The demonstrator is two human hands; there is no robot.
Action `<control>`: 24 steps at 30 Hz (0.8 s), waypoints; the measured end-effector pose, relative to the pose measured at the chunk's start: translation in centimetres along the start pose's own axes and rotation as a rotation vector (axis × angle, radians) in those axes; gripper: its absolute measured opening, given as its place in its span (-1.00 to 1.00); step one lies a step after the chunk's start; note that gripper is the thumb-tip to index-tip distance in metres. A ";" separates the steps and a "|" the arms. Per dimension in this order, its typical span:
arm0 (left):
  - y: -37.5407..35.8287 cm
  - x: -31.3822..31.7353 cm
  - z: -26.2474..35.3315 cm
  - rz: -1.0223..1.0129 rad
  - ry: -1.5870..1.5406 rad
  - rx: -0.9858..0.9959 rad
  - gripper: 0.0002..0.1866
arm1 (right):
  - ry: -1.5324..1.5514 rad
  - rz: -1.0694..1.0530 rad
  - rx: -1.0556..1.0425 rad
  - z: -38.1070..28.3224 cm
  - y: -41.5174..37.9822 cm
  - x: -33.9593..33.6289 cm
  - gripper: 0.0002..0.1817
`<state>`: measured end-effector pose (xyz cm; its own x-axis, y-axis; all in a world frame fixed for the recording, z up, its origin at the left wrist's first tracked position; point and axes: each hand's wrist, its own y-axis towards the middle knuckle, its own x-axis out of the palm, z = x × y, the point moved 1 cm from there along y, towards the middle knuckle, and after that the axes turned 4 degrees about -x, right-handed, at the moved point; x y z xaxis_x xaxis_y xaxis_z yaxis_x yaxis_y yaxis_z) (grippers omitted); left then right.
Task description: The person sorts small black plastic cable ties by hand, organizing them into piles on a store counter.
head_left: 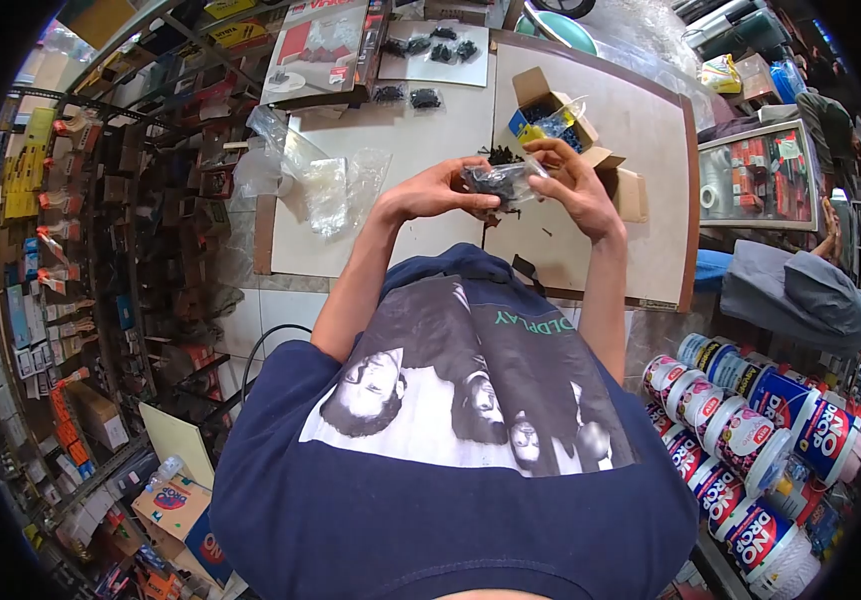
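Note:
Between both hands, above the table, is a small clear plastic bag (498, 183) with dark pieces inside. My left hand (443, 188) grips the bag's left side between thumb and fingers. At the bag's right end, the fingers of my right hand (572, 183) pinch the plastic. Just behind the bag lies a pile of black screws (503, 156), partly hidden by it. An open box (553, 112) of dark screws, with a clear bag on top, stands beyond my right hand.
Filled bags (425, 98) and a large box (320, 50) are at the table's (400, 245) back left. Clear plastic bags (326, 195) lie at left. Another person (795, 290) is at right, near paint tubs (745, 440). Shelves (100, 250) line the left.

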<state>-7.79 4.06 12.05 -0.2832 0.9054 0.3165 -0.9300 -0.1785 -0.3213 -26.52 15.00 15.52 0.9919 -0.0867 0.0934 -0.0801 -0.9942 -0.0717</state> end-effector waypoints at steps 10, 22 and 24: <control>-1.0 0.2 0.7 0.025 0.022 0.157 -0.42 | 0.437 0.116 0.064 1.8 0.5 -1.1 -0.69; -0.8 -0.2 0.6 0.161 0.103 0.174 -0.31 | 0.581 0.089 -0.049 1.1 0.4 -1.4 -0.67; -0.2 -0.4 -0.3 0.282 0.155 0.210 -0.32 | 0.491 0.063 0.006 1.3 0.7 -0.8 -0.68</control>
<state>-7.46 3.80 11.71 -0.5110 0.8540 0.0977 -0.8529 -0.4895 -0.1816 -27.19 14.44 14.11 0.8213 -0.1675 0.5454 -0.1364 -0.9859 -0.0973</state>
